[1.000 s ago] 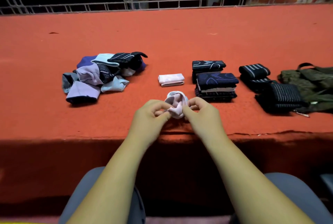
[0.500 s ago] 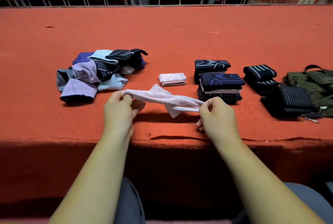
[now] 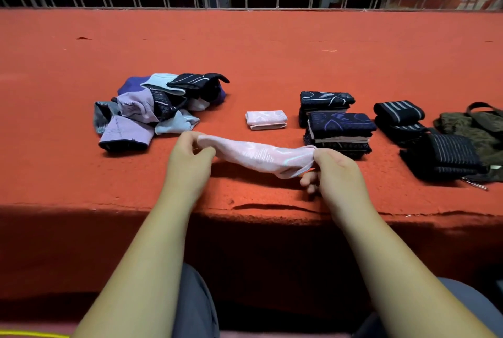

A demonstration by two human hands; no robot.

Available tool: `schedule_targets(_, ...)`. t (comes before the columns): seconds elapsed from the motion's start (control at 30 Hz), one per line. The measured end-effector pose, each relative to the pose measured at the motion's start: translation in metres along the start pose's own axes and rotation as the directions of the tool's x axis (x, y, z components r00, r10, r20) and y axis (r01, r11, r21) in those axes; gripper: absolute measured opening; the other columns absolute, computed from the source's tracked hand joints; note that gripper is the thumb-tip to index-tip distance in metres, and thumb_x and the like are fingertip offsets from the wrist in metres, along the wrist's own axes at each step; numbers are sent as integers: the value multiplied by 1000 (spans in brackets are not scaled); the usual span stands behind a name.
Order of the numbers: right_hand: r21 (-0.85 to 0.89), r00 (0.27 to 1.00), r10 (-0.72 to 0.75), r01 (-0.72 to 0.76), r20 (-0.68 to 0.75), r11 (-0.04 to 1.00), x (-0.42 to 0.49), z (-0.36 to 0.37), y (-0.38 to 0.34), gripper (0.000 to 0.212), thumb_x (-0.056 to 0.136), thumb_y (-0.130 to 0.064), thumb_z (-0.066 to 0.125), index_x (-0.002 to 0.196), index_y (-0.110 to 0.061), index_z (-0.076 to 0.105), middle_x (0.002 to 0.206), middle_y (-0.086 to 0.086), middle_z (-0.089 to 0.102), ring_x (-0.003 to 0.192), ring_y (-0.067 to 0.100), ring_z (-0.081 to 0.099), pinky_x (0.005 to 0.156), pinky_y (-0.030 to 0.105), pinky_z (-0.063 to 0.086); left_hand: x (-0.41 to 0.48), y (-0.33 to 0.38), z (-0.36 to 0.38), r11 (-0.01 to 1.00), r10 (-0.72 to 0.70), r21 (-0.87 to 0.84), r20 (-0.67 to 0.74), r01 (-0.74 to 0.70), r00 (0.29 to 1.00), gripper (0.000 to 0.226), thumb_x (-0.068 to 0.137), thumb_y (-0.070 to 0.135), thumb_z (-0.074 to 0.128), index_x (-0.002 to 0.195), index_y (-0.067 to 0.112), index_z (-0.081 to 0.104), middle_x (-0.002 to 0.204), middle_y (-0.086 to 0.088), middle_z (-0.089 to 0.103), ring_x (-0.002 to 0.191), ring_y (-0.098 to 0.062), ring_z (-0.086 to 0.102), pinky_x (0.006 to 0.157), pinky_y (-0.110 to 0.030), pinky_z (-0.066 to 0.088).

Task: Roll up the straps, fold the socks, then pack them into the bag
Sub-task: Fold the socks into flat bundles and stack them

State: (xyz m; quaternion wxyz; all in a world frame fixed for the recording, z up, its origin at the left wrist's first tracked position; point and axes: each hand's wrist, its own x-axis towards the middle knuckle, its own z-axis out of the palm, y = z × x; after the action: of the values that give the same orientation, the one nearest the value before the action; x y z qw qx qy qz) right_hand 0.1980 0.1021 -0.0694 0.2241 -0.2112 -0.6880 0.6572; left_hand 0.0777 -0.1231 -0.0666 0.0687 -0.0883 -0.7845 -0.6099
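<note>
Pink sock (image 3: 258,156): stretched lengthwise just above the near edge of the red carpeted platform (image 3: 245,51), held between both hands.
Left hand (image 3: 187,166): pinches the sock's left end, fingers curled on the fabric.
Right hand (image 3: 337,171): grips the right end, thumb and fingers closed round it.
Folded pink sock (image 3: 266,120): lies just behind on the carpet.
Folded dark socks (image 3: 340,130): stacked to its right.
Unfolded socks (image 3: 152,111): heaped at left.
Rolled striped straps (image 3: 398,111): farther right, beside an olive bag (image 3: 479,130).
</note>
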Motion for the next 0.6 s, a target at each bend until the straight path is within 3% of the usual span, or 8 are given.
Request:
schedule_targets(0.07, 44, 997, -30, 27, 73, 999, -2, -1, 0, 29, 110, -18, 46, 100, -14, 73, 93, 4, 81, 83, 21, 76, 69, 35, 56, -8, 11, -2, 999, 0, -51, 43, 3, 999, 7, 86, 13, 63, 89, 17, 68, 83, 5, 67, 75, -5, 59, 72, -23, 44)
schedule_targets(0.13, 50, 985, -76, 69, 154, 996, -2, -2, 2, 24, 111, -21, 50, 103, -11, 71, 108, 5, 80, 105, 24, 75, 95, 46, 59, -14, 15, -4, 999, 16, -44, 74, -13, 997, 20, 80, 28, 58, 81, 14, 71, 73, 2, 65, 74, -14, 60, 67, -27, 45)
schedule_targets(0.23, 125, 966, -144, 118, 215, 985, -4, -2, 1, 17, 105, -17, 60, 100, -3, 69, 115, 16, 77, 112, 23, 69, 115, 61, 43, -17, 13, -2, 944, 130, 299, 63, -143, 990, 22, 81, 40, 54, 87, 28, 72, 85, 8, 70, 92, -25, 63, 82, -37, 49)
schedule_targets(0.3, 182, 948, -210, 169, 239, 969, -6, -1, -3, 16, 101, -8, 57, 95, 4, 66, 121, 11, 78, 126, 27, 68, 118, 56, 44, -19, 13, 4, 843, 291, 439, 113, -310, 950, 33, 82, 38, 56, 112, 32, 69, 115, 9, 67, 114, -21, 56, 101, -36, 43)
schedule_targets(0.37, 180, 923, -295, 255, 248, 950, -10, -2, -9, 17, 95, -9, 54, 87, 3, 62, 121, 9, 78, 126, 28, 68, 114, 51, 46, -18, 20, 10, 788, 449, 371, 201, -492, 871, 45, 85, 27, 58, 130, 26, 64, 130, 9, 61, 123, -16, 52, 109, -33, 38)
schedule_targets(0.47, 182, 895, -377, 339, 240, 923, -14, -4, -16, 19, 93, -9, 51, 86, 4, 64, 117, 9, 79, 117, 25, 70, 102, 44, 48, -21, 39, 18, 695, 577, 278, 335, -664, 745, 44, 94, 21, 63, 137, 32, 63, 131, 15, 62, 121, -14, 56, 107, -34, 42)
schedule_targets(0.53, 209, 884, -416, 375, 214, 903, -15, -3, -19, 22, 95, -7, 50, 89, -2, 70, 115, 13, 79, 117, 32, 70, 103, 50, 50, -23, 48, 25, 686, 588, 236, 377, -688, 715, 49, 91, 15, 67, 136, 36, 65, 128, 18, 63, 116, -13, 58, 103, -37, 46)
schedule_targets(0.6, 249, 877, -444, 396, 183, 884, -14, -3, -22, 23, 96, -7, 52, 96, -2, 74, 115, 18, 77, 119, 40, 68, 110, 61, 47, -24, 54, 30, 714, 598, 189, 335, -674, 728, 49, 85, 9, 67, 128, 33, 71, 121, 19, 65, 110, -10, 62, 98, -38, 50)
